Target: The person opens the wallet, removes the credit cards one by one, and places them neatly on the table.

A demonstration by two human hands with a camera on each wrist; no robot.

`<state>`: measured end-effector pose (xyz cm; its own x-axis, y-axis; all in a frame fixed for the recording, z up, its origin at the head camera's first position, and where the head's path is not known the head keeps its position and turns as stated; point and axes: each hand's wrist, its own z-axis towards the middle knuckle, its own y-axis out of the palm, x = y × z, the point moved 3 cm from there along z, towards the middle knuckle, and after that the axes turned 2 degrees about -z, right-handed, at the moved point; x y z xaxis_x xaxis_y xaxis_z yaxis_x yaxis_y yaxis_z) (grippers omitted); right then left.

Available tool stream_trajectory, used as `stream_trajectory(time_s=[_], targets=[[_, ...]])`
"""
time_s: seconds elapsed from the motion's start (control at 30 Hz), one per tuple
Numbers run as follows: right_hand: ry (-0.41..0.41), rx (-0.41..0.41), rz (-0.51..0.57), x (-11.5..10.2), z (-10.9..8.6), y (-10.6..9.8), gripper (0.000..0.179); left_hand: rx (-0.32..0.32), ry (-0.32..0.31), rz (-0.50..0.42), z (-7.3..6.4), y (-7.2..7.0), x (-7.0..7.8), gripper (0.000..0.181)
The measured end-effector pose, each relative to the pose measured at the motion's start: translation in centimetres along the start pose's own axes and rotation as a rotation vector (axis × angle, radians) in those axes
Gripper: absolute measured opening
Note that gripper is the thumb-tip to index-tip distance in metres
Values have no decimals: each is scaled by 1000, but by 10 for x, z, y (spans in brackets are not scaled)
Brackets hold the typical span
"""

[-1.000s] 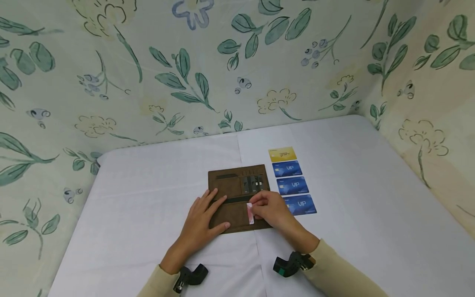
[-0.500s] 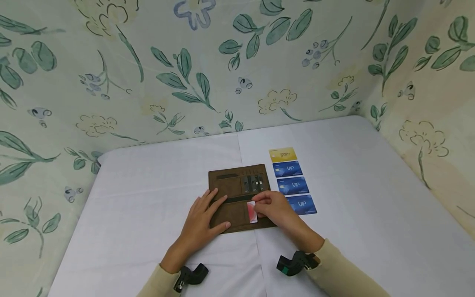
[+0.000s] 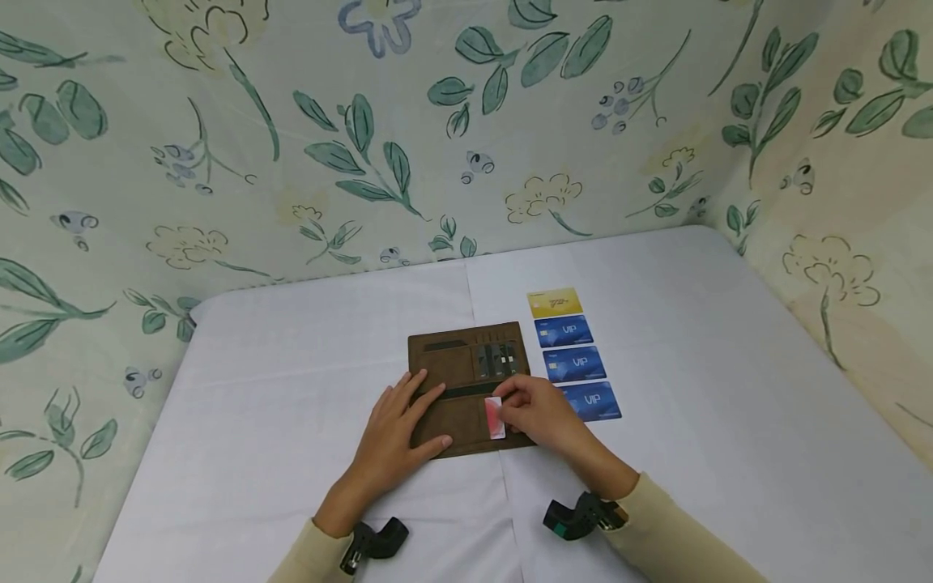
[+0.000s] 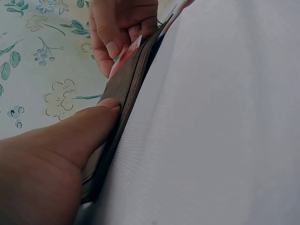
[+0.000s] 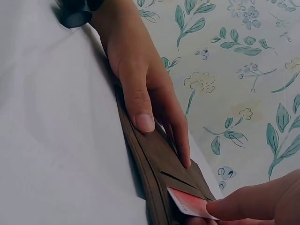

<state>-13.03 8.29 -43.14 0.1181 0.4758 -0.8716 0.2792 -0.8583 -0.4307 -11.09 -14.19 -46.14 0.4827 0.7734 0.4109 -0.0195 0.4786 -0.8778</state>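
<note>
A brown wallet (image 3: 459, 425) lies unfolded on the white-covered table. My left hand (image 3: 397, 425) rests on its left side with fingers spread, the thumb pressing the near panel in the left wrist view. My right hand (image 3: 538, 411) pinches a red and white card (image 3: 495, 418) between thumb and fingers, over the right part of that near panel. In the right wrist view the card (image 5: 187, 202) stands tilted at the edge of a slot; how much of it sits inside, I cannot tell. Small dark items with metallic bits (image 3: 497, 361) fill the far panel's right side.
To the right of the wallet, a yellow card (image 3: 555, 303) and several blue VIP cards (image 3: 574, 364) form a column; my right hand partly covers the nearest one. A floral cloth (image 3: 408, 121) hangs behind the white table (image 3: 291, 348).
More of the red and white card's face shows than one second ago, and my right hand has shifted slightly right. My left hand stays in place on the wallet.
</note>
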Motion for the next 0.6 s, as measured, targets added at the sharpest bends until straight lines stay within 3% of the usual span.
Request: stream_trajectory(time_s=[0.6], targets=[[31, 3, 10, 3, -1, -3, 18, -12, -8, 3, 0, 2, 0, 69]])
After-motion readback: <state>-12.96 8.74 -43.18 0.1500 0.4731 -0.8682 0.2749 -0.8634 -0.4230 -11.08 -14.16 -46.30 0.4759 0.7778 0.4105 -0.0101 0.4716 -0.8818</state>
